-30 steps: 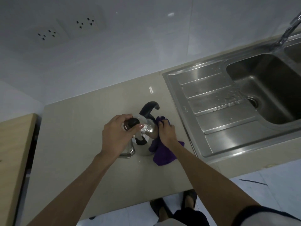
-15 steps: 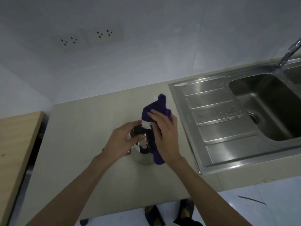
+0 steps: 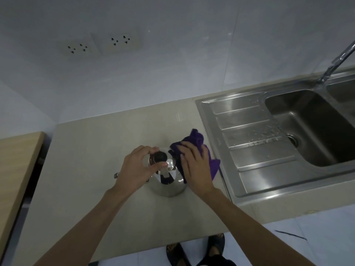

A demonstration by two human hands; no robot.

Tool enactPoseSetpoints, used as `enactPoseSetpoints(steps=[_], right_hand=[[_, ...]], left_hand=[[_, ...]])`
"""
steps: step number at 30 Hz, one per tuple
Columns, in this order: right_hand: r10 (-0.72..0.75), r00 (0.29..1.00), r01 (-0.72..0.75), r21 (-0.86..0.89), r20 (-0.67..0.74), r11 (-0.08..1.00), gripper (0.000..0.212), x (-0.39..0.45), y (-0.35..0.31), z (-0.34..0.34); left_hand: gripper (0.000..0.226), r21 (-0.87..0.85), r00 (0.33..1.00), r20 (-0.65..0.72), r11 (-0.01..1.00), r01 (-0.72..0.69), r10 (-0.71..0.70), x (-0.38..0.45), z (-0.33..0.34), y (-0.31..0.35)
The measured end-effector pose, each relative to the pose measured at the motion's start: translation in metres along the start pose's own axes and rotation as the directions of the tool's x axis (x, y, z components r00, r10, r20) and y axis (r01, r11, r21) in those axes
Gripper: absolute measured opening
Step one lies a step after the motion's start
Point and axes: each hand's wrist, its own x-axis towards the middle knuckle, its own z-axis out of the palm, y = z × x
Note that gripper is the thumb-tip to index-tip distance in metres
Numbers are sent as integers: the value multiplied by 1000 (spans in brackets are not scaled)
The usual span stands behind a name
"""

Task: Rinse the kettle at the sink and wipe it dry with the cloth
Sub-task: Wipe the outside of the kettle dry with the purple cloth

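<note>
A shiny steel kettle [image 3: 168, 184] stands upright on the beige counter [image 3: 92, 154], just left of the sink. My left hand [image 3: 137, 167] grips the kettle's top, fingers around the black lid knob. My right hand [image 3: 195, 167] presses a purple cloth [image 3: 196, 140] against the kettle's right side and over its handle, which the cloth hides. Part of the cloth hangs down to the counter on the right.
A steel sink [image 3: 249, 150] with a ribbed, wet drainboard and a deep basin lies to the right, with a tap [image 3: 338, 60] above it. Two wall sockets [image 3: 99, 45] sit on the back wall. A wooden surface [image 3: 15, 169] adjoins the counter's left.
My right hand has moved with the cloth from over the kettle's top down to its right side. The left hand has stayed on the lid knob.
</note>
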Motion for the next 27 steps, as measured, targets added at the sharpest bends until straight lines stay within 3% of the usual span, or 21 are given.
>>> enactPoseSetpoints(steps=[1,4,5,8,9,10,13,16,19,21,23,25,27], right_hand=[[-63,998,63,-2,-8,998,37,-2,4,2],[243,970,-237,147,-18,960,36,8,8,1],[267,963,-261,148,-28,954,37,8,4,4],[-50,996,52,19,-69,998,38,-3,0,13],[-84,995,85,24,-55,996,37,-2,4,13],[-42,998,44,52,-50,998,36,3,9,11],[274,961,-262,214,-27,941,32,20,17,9],[506,855,-503,434,119,748,38,25,34,7],[646,693,-715,421,320,559,43,15,51,5],[671,642,-766,333,371,549,45,7,54,-1],[632,732,-679,203,255,705,33,2,53,-13],[446,887,-460,139,118,877,19,-3,43,-27],[235,969,-244,168,75,955,19,-2,25,-36]], left_hand=[[45,-1,1000,3,1000,0,0,1,0,-1],[43,-9,1000,4,1000,-6,6,1,0,-4],[42,-19,1000,2,1000,-6,6,0,1,-5],[43,-38,1000,5,999,-13,13,0,2,-6],[45,-42,1000,9,999,-12,12,0,2,-7],[47,-48,1000,11,999,-10,10,1,1,-7],[49,-79,1000,-1,997,4,-4,-1,2,-7],[50,-99,1000,-12,995,12,-13,-3,3,-7],[54,-112,1000,12,993,30,-29,1,-3,-7],[51,-82,1000,19,996,18,-16,3,-6,-6],[48,-20,1000,-5,1000,-6,6,3,-6,-3],[50,23,999,-38,1000,-8,9,2,-5,1],[53,49,997,-77,999,2,1,-2,-2,4]])
